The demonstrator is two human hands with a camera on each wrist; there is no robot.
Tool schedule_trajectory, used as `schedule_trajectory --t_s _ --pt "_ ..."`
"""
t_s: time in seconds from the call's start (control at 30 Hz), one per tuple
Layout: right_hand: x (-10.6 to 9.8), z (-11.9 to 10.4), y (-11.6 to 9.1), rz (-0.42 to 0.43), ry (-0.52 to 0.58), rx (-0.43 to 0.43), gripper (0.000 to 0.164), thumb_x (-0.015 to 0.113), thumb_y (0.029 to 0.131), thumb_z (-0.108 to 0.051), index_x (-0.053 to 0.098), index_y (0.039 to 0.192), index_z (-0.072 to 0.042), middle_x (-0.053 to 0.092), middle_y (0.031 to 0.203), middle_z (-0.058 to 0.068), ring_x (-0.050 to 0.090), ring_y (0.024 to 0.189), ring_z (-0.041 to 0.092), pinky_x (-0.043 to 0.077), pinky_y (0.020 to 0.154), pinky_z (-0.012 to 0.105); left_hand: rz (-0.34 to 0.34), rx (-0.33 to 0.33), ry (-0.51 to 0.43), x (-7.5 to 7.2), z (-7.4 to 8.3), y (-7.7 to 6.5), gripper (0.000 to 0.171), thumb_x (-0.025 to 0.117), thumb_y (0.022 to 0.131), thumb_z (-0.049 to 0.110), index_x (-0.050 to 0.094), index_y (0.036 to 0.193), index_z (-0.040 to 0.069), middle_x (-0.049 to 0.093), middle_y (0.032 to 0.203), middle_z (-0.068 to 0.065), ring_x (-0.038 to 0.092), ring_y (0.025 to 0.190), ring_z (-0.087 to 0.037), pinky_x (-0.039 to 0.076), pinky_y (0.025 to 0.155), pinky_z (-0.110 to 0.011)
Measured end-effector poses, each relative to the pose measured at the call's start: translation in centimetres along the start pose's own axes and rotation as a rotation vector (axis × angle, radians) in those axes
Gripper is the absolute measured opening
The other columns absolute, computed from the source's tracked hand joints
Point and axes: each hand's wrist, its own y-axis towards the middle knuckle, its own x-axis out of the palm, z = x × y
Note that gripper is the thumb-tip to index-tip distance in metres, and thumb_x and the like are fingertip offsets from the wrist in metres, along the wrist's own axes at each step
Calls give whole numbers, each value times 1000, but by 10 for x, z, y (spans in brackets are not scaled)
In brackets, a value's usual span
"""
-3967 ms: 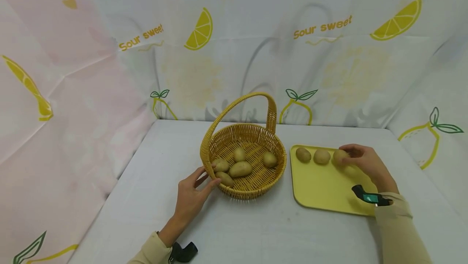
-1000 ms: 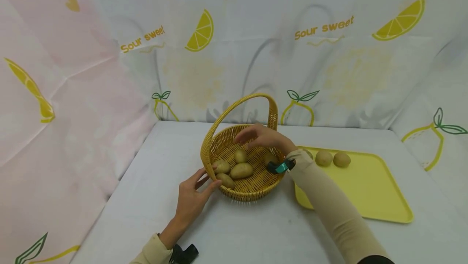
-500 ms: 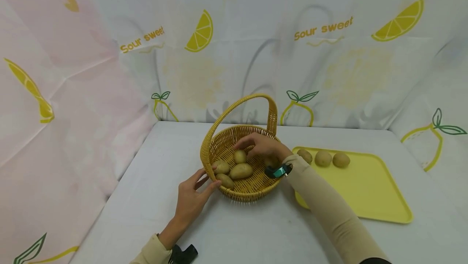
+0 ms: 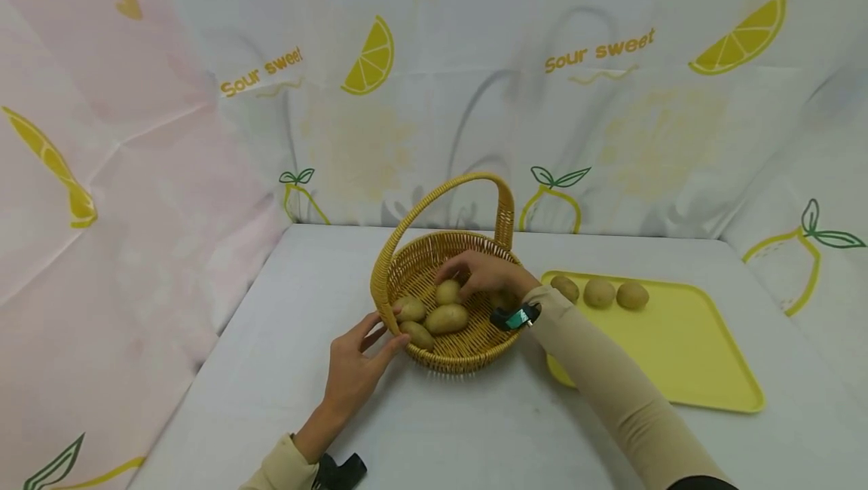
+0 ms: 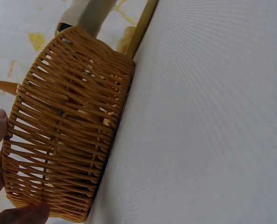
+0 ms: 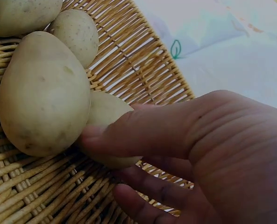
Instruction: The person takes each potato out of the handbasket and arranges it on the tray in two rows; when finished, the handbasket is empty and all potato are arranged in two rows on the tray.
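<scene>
A round wicker basket [image 4: 461, 363] with a tall arched handle stands mid-table, with several potatoes inside. My left hand [image 4: 355, 369] grips its near left rim at the foot of the handle; the left wrist view shows fingertips on the wicker wall [image 5: 68, 126]. Inside the basket my right hand [image 4: 490, 271] pinches a small potato [image 4: 447, 292] between thumb and fingers. That potato [image 6: 108, 109] is partly covered by the thumb in the right wrist view. Right beside it lies a larger oblong potato [image 6: 42, 98]. My right wrist partly hides another potato at the basket's right side.
A yellow tray [image 4: 671, 347] lies to the right of the basket. Three potatoes sit in a row along its back edge, the leftmost potato [image 4: 565, 289] close to my right sleeve. Behind the white table [image 4: 434, 430] hangs a lemon-printed cloth [image 4: 434, 120].
My right hand has let go of the third potato on the tray and moved left into the basket. It has lowered onto the small potato and pinched it. My left hand stays put.
</scene>
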Motion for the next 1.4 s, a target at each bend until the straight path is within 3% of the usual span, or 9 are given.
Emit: schedule_trajectory --t_s 0.1,0.27,0.4,0.57,0.77,0.9,1.4 --pt "2 1 0 73 -55 22 42 75 85 10 69 126 4 69 122 10 63 108 25 56 94 36 -8 -9 -6 0 0 -1 42 83 89 1 68 129 -3 70 128 -14 65 121 -33 57 99 -37" --pt "4 2 -2 213 -138 0 42 74 89 10 67 130 5 67 127 16 64 115 31 56 99 41 -10 -9 -8 0 0 0 42 83 89 2 68 129 -2 71 128 -14 65 122 -31 57 99 -37" --pt "3 1 -2 183 -192 -48 47 73 89 13 66 134 4 66 133 16 64 118 32 56 101 41 -4 8 4 1 1 1 43 83 88 0 68 129 -2 71 127 -14 66 120 -35 58 98 -37" --pt "3 0 0 151 -202 -71 38 76 89 9 66 125 2 66 125 14 64 116 32 56 100 40 5 26 12 1 1 1 46 84 86 -2 68 129 -2 71 127 -15 66 118 -37 58 97 -36" --pt "4 2 0 106 -215 20 48 79 89 1 64 134 -4 65 106 5 61 97 21 56 84 32 2 8 4 0 1 1 44 84 87 0 69 128 -1 71 127 -13 66 120 -35 58 98 -36" --pt "6 0 0 68 -210 55 50 78 87 1 65 136 -4 63 106 4 58 95 21 54 82 33 -1 -6 4 0 1 0 43 84 88 2 69 129 -1 71 127 -12 66 121 -32 57 98 -35" --pt "7 -3 -2 233 -192 25 48 86 82 -6 70 127 -4 69 115 4 64 105 21 58 87 34 1 -1 20 0 1 0 44 84 88 1 68 129 -2 71 127 -13 66 119 -33 59 97 -36"
